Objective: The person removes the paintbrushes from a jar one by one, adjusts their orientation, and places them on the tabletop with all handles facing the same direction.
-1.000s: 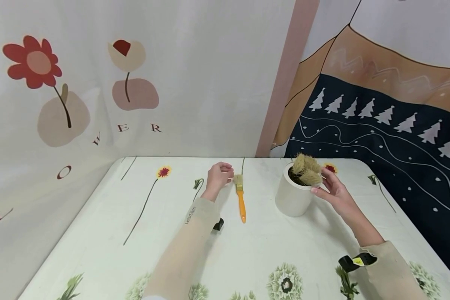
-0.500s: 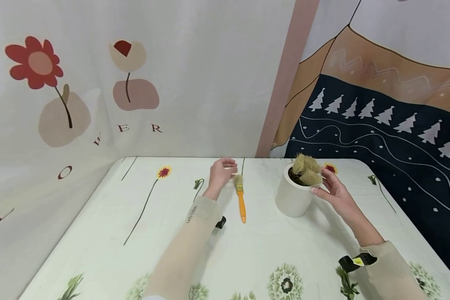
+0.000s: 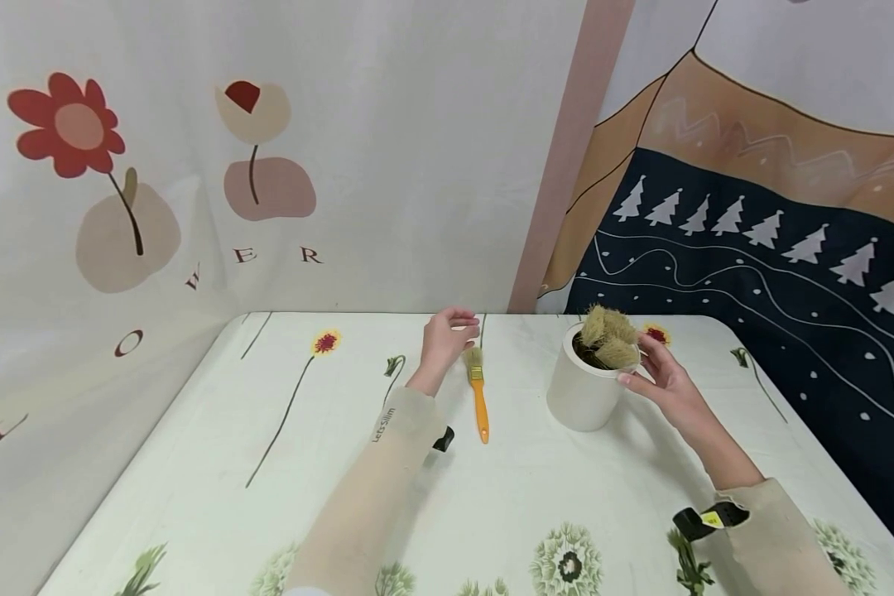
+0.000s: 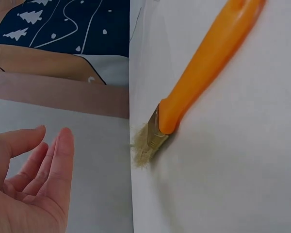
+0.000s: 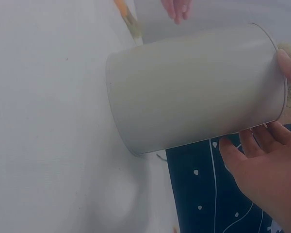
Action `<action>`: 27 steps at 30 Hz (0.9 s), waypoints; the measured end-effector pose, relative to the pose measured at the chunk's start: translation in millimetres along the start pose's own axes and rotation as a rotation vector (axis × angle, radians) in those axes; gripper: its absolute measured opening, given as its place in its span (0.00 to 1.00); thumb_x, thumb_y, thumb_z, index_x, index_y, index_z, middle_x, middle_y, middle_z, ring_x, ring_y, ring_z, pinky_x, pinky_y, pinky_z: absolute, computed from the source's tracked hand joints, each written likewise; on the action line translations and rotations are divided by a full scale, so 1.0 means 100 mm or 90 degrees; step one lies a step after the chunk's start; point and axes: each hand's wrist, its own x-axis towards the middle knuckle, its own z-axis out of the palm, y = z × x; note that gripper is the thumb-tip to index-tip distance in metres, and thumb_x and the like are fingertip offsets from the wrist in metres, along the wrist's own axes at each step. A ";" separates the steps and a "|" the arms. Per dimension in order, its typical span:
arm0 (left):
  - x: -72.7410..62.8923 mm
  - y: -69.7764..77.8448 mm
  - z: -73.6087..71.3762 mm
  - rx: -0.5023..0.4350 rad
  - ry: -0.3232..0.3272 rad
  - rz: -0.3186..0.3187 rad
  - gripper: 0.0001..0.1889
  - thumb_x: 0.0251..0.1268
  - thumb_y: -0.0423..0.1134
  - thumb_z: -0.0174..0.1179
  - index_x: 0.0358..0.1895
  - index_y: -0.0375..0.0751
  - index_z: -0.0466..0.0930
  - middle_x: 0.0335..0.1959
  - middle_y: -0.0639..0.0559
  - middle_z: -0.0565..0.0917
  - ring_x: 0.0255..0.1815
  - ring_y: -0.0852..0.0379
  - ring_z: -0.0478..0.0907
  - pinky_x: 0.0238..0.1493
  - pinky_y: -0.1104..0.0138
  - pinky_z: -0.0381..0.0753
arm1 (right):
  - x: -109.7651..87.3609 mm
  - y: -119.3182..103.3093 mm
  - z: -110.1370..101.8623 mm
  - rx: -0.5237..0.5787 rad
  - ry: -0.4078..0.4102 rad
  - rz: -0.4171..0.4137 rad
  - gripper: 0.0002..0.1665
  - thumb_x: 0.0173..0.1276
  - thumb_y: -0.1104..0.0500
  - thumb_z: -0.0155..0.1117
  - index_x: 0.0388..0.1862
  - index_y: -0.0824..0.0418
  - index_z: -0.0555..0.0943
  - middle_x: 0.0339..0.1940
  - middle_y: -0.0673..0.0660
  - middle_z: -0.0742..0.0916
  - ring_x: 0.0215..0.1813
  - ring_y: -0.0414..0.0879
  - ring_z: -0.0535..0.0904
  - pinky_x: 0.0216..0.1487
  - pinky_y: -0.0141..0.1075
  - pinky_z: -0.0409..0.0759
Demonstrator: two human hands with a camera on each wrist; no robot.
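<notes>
My left hand (image 3: 444, 343) hovers just left of the bristles of a flat paintbrush (image 3: 478, 406), its fingers loosely bent and holding nothing. Orange-handled, the brush lies on the table with its bristles pointing away from me. In the left wrist view the thumb and fingers (image 4: 60, 170) are spread apart, clear of the brush (image 4: 199, 73). A white cylindrical pot (image 3: 581, 393) stands upright to the right, with dark fill and tan, fuzzy lobed pieces (image 3: 609, 338) on top. My right hand (image 3: 670, 385) holds the pot's right side, thumb at the rim and fingers against the wall.
A white flower-printed cloth (image 3: 521, 480) covers the table. Behind it hangs a pale printed curtain (image 3: 417, 165), with a dark tree-patterned cloth (image 3: 752, 248) on the right. Each wrist carries a small black camera (image 3: 711, 520).
My left hand has shifted slightly away from me and to the right, past the brush's bristle end. The right hand, the pot and the brush have stayed in place.
</notes>
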 end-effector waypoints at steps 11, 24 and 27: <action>-0.05 0.10 0.08 -0.005 -0.011 0.002 0.14 0.67 0.30 0.63 0.54 0.35 0.80 0.51 0.41 0.87 0.48 0.47 0.87 0.47 0.65 0.89 | 0.00 0.00 -0.01 -0.001 0.001 -0.001 0.50 0.76 0.56 0.59 0.82 0.63 0.40 0.84 0.65 0.46 0.83 0.65 0.43 0.66 0.17 0.69; -0.13 0.26 0.21 -0.033 -0.046 0.025 0.14 0.66 0.30 0.64 0.54 0.35 0.80 0.50 0.41 0.87 0.48 0.47 0.87 0.48 0.65 0.89 | 0.00 0.00 0.00 -0.003 0.003 -0.001 0.50 0.76 0.56 0.60 0.82 0.63 0.40 0.84 0.65 0.47 0.83 0.65 0.43 0.67 0.18 0.69; -0.16 0.29 0.24 -0.030 -0.057 0.029 0.14 0.67 0.32 0.64 0.54 0.36 0.80 0.51 0.42 0.86 0.49 0.47 0.87 0.49 0.65 0.88 | 0.00 0.00 0.01 -0.002 0.004 0.000 0.50 0.75 0.56 0.60 0.82 0.63 0.40 0.84 0.65 0.47 0.83 0.65 0.43 0.67 0.18 0.69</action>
